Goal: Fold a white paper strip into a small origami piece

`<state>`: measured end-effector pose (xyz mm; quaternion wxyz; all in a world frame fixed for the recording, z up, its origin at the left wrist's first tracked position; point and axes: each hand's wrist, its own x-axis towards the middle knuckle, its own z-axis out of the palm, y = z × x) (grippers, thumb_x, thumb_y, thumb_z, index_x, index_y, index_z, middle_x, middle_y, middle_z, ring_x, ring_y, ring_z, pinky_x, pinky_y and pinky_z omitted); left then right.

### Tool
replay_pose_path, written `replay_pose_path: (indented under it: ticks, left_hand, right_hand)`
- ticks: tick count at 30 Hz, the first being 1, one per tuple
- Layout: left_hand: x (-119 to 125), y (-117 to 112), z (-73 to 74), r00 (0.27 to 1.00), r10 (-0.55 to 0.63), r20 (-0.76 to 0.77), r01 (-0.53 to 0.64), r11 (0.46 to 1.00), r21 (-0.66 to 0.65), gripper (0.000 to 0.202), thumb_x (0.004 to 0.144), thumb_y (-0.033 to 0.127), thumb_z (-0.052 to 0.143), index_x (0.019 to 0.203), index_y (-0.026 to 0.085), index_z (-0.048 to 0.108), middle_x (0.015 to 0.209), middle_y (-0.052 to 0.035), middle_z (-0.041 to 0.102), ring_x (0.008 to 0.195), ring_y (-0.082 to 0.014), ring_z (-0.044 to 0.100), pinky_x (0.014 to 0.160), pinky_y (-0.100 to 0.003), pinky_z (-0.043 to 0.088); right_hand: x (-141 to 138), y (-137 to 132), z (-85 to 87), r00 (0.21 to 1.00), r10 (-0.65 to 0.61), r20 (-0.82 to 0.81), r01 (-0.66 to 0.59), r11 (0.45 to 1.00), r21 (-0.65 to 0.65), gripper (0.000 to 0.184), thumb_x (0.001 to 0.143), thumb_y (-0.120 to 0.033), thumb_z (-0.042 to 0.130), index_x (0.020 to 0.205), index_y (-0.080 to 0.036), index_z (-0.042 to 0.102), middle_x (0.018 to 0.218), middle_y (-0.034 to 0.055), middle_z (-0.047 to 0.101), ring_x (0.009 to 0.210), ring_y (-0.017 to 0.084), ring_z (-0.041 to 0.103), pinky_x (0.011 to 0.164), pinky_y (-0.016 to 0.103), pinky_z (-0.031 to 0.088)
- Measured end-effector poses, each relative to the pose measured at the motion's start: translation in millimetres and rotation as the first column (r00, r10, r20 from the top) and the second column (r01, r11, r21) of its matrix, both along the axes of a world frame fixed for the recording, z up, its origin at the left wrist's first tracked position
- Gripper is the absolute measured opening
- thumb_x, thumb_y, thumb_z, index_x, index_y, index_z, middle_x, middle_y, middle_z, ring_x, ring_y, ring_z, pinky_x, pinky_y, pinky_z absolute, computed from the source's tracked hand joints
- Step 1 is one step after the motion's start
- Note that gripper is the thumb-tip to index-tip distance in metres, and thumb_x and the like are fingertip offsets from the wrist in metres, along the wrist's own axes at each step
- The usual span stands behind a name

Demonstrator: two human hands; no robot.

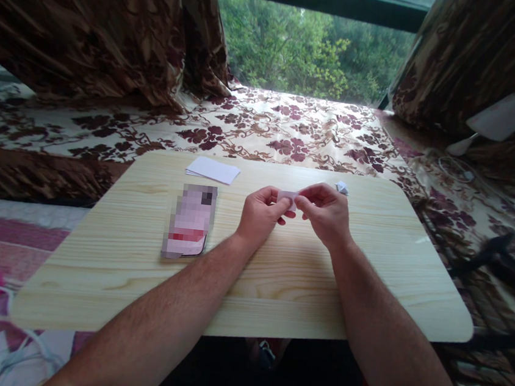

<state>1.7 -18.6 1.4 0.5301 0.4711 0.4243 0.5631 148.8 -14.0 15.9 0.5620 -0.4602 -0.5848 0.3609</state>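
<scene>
Between my two hands, just above the table, is a small piece of white paper [287, 195]. My left hand [259, 213] pinches it with the thumb pressed on its face. On the other side, my right hand [328, 210] has its thumb and forefinger closed on the paper's right edge. A small folded white paper piece [342, 188] lies on the table just beyond my right hand. To the left of my left hand rests a phone [193, 211], its surface partly blurred out. The paper's exact folds are too small to make out.
The pale wooden table [273, 305] has rounded corners. A short stack of white paper [214, 170] lies at its back left. Behind it spreads a flowered cloth [292, 129] below the window. A white lamp [504, 118] stands at right, and white cables [25, 340] lie at lower left.
</scene>
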Motion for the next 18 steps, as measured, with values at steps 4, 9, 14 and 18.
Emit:
replay_pose_path:
  ticks: [4, 9, 14, 18]
  left_hand:
    - [1.5, -2.7, 3.0, 0.999, 0.007, -0.033, -0.006, 1.000, 0.016, 0.025, 0.075, 0.038, 0.074, 0.077, 0.016, 0.062, 0.068, -0.0019, 0.069, 0.064, -0.0201, 0.073, 0.046, -0.022, 0.051]
    - [2.3, -4.7, 4.0, 0.997, -0.005, -0.075, 0.008, 0.999, 0.042, 0.026, 0.076, 0.040, 0.075, 0.077, 0.015, 0.065, 0.070, -0.0037, 0.071, 0.070, -0.0206, 0.074, 0.051, -0.023, 0.055]
    - [1.8, -3.3, 0.2, 0.998, -0.003, -0.066, 0.006, 0.999, 0.054, 0.033, 0.077, 0.046, 0.075, 0.084, 0.015, 0.071, 0.073, -0.0045, 0.072, 0.070, -0.0185, 0.072, 0.058, -0.027, 0.059]
    - [1.4, -2.8, 0.7, 1.000, -0.012, -0.029, 0.013, 1.000, 0.028, 0.037, 0.073, 0.049, 0.078, 0.084, 0.014, 0.073, 0.073, -0.0047, 0.072, 0.067, -0.0168, 0.070, 0.062, -0.028, 0.060]
  right_hand:
    - [-1.4, -2.0, 3.3, 0.999, -0.021, 0.033, 0.022, 0.999, -0.024, 0.016, 0.076, -0.032, 0.074, 0.076, -0.017, 0.069, 0.063, -0.0004, 0.064, 0.052, 0.010, 0.052, 0.043, 0.022, 0.040]
    - [-3.0, -1.9, 3.0, 1.000, -0.028, -0.003, 0.028, 0.999, -0.020, 0.014, 0.077, -0.030, 0.071, 0.072, -0.017, 0.067, 0.059, -0.0018, 0.062, 0.048, 0.009, 0.049, 0.043, 0.021, 0.038]
    - [-4.5, -2.8, 3.9, 1.000, -0.028, -0.008, 0.028, 0.999, -0.033, 0.013, 0.075, -0.028, 0.071, 0.070, -0.017, 0.067, 0.058, -0.0014, 0.064, 0.047, 0.009, 0.052, 0.042, 0.022, 0.041]
    - [-5.1, -3.7, 3.9, 0.999, -0.024, -0.033, 0.023, 0.999, -0.042, 0.012, 0.075, -0.029, 0.071, 0.070, -0.018, 0.068, 0.057, -0.0014, 0.064, 0.046, 0.010, 0.053, 0.042, 0.023, 0.043]
